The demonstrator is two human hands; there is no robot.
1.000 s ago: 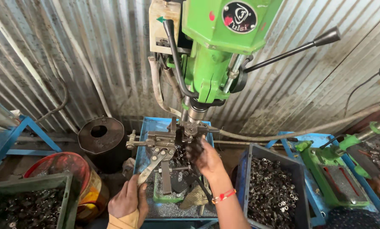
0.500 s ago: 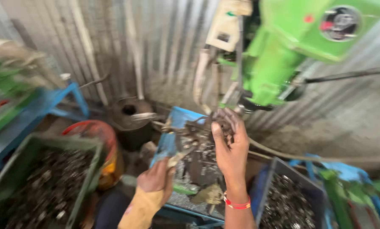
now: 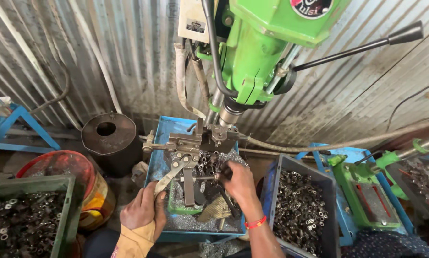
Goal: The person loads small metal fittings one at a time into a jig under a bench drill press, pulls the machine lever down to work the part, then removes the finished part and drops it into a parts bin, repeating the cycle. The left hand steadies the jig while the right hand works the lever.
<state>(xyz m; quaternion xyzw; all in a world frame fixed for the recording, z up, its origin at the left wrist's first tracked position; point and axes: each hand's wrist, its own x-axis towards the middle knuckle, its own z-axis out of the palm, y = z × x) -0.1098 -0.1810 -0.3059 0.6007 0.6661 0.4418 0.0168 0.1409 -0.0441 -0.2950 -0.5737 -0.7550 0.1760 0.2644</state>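
Your left hand (image 3: 140, 210) wrapped around the clamp lever (image 3: 172, 174), your right hand (image 3: 238, 180) pinching a small metal piece (image 3: 218, 176) under the green drill press (image 3: 257, 52), blue tray (image 3: 158, 162) beneath.

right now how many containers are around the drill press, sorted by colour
Blue tray under the fixture, with both hands over it (left hand on the clamp lever, right hand at the small parts): 1
Grey bin of metal parts: 1
Green crate of metal parts: 1
Red bucket: 1
Black can: 1
Total: 5
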